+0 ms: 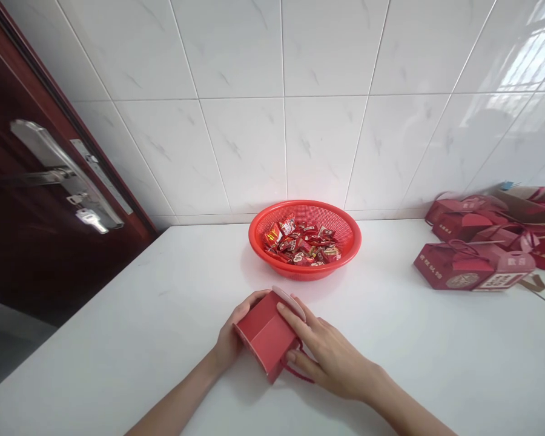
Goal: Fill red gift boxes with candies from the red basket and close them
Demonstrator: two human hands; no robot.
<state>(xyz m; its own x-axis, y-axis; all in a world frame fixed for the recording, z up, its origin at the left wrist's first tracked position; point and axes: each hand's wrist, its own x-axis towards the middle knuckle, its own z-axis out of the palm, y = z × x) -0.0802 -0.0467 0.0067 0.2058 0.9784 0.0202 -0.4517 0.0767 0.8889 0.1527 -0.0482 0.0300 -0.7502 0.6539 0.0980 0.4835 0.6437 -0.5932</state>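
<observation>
A small red cardboard gift box [269, 334] is held tilted just above or on the white table, in front of the basket; I cannot tell if it touches the tabletop. Around its left side curl the fingers of my left hand [231, 332], partly hidden behind the box. My right hand [320, 345] grips the right side, fingers over a pale rounded flap [289, 303] and thumb against the red face. A dark red cord [300, 374] hangs out below the right thumb. Beyond the hands stands a red plastic basket [305, 274] of wrapped sweets [300, 243].
Several dark red gift boxes [463, 271] with cord handles stand at the right, beside an open carton [515, 203]. White tiles [240, 151] rise behind the white table [163, 327]. A dark red door [22, 206] with keys in its lock is at the left.
</observation>
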